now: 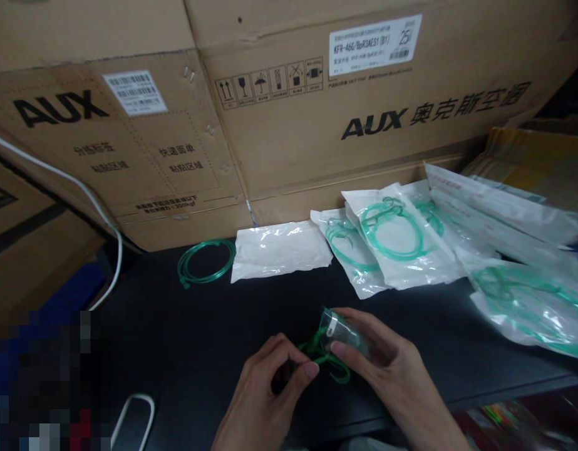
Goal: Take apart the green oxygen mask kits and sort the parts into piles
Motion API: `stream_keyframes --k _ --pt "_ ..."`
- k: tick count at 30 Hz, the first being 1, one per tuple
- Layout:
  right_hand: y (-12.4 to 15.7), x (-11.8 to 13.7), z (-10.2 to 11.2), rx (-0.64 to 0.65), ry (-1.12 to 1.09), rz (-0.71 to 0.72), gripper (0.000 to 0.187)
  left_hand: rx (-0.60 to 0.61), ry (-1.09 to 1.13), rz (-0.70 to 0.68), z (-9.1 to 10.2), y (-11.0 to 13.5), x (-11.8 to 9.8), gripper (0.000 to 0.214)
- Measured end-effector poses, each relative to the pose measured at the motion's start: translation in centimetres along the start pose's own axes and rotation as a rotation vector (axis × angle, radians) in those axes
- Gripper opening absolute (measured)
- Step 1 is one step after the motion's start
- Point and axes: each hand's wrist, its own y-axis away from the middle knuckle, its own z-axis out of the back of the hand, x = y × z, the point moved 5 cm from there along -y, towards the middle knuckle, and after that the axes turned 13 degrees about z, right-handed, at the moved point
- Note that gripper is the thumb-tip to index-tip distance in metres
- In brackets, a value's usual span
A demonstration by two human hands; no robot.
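Both my hands are low in the middle of the view, over a black table (185, 338). My right hand (387, 369) is closed around a clear green-tinted plastic mask (338, 329) with a small metal strip on it. My left hand (265, 388) pinches the thin green elastic strap (324, 360) that hangs from the mask. A loose coil of green tubing (205, 260) lies farther back on the table, next to an empty-looking white plastic bag (279, 249).
Several sealed white bags with green tubing inside (401, 241) are spread along the right side of the table. Large brown cardboard boxes (289, 106) form a wall behind it. A white cable (110, 244) runs down at the left.
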Motion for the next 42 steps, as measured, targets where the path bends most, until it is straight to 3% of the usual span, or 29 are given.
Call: stream_keyframes --k 9,13,15,17,20,22,26,31,37,42 --pt "0.5 -2.0 1.5 0.031 -0.026 -0.076 0.041 -0.158 0.02 -0.057 2.3 0.7 3.3 0.035" --pt "0.6 -2.2 0.4 0.142 -0.031 -0.068 0.038 -0.154 -0.01 -0.148 1.8 0.5 2.1 0.012" --pt "0.8 -2.2 -0.2 0.164 -0.038 -0.063 0.037 -0.175 -0.014 -0.215 1.4 0.4 1.2 0.02" --pt "1.0 -2.1 -0.6 0.135 -0.053 -0.046 0.037 -0.179 -0.025 -0.29 1.0 0.2 0.5 0.028" --pt "1.3 -2.0 -1.0 0.028 -0.105 -0.023 0.039 -0.155 -0.041 -0.341 0.3 -0.1 0.0 0.019" --pt "1.5 -2.0 -1.0 0.006 -0.128 -0.013 0.039 -0.146 -0.052 -0.341 0.1 -0.3 -0.1 0.014" --pt "1.2 -2.0 -0.4 0.095 -0.069 -0.007 0.035 -0.102 -0.108 -0.32 -0.6 -0.3 0.3 0.008" --pt "0.6 -1.5 2.1 -0.092 0.063 0.061 0.043 -0.146 -0.122 -0.221 -1.2 -0.2 2.0 0.011" --pt "0.8 -1.1 2.6 -0.083 0.216 0.065 0.047 -0.157 -0.14 -0.171 -0.9 0.2 2.0 0.015" --pt "0.5 0.6 4.9 -0.212 0.265 0.074 0.045 -0.188 -0.146 -0.074 0.5 0.5 2.5 0.017"
